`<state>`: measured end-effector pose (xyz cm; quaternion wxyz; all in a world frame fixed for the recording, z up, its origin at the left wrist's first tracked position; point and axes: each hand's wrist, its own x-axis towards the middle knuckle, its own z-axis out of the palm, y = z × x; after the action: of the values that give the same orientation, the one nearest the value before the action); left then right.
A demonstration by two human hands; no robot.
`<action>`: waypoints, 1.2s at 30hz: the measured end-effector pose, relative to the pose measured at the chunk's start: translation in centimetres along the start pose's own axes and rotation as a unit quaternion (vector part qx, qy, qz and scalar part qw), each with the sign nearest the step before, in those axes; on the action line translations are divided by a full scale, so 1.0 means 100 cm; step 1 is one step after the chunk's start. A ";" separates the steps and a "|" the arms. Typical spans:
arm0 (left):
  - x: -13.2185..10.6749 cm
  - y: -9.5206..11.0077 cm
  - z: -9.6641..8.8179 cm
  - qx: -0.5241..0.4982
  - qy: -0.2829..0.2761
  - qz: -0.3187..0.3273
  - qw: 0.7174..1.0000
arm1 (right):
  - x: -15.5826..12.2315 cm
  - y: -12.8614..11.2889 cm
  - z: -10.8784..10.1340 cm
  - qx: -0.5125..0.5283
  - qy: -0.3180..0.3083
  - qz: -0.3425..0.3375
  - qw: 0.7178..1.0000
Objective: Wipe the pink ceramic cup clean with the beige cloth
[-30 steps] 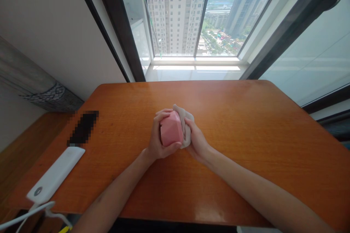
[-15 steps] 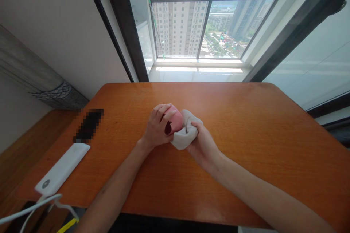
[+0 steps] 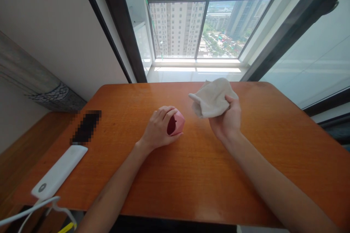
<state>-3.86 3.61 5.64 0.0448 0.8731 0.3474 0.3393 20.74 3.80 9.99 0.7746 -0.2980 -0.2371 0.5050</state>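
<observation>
Your left hand [image 3: 158, 128] curls its fingers round the pink faceted cup [image 3: 179, 123], holding it on its side at the middle of the table [image 3: 191, 178]. Its dark mouth faces near (nothing shows inside). Your right hand [image 3: 227, 121], raised to the right, pinches the bunched white cloth [image 3: 212, 98], well apart from the cup. This reads as a gap between wipes, and bringing the cloth back calls for a steady left grip.

On the table [image 3: 246, 174], the cup [image 3: 177, 123] lies left of the raised cloth [image 3: 212, 98]
</observation>
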 end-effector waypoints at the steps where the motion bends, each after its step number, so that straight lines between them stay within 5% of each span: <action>1: 0.002 0.004 0.000 0.007 -0.022 -0.002 1.000 | 0.009 0.008 -0.008 0.008 0.014 0.008 1.000; 6: 0.017 0.014 0.001 0.042 -0.124 -0.009 0.991 | 0.036 0.047 -0.049 0.041 0.025 0.140 0.989; 9: 0.027 0.012 0.004 0.059 -0.151 -0.016 0.987 | 0.039 0.057 -0.063 0.063 0.005 0.154 0.986; 22: 0.037 0.000 0.026 0.104 -0.176 -0.055 0.977 | 0.036 0.060 -0.066 0.045 0.048 0.142 0.988; 25: 0.035 -0.003 0.029 0.075 -0.143 -0.047 0.986 | 0.035 0.060 -0.065 0.040 0.042 0.136 0.989; 31: 0.010 0.018 0.031 -0.065 0.095 -0.065 0.991 | 0.013 0.054 -0.047 0.015 0.073 0.101 0.992; 34: -0.005 0.046 0.029 -0.249 0.057 -0.171 0.952 | -0.018 0.048 -0.030 0.000 0.078 0.078 0.994; 36: -0.010 0.063 0.025 -0.370 0.057 -0.261 0.890 | -0.047 0.044 -0.020 -0.022 0.076 0.054 0.995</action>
<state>0.83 -1.40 5.11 0.4317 0.6502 0.4137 0.4688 17.48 0.38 5.13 0.7551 -0.3647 -0.1721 0.5168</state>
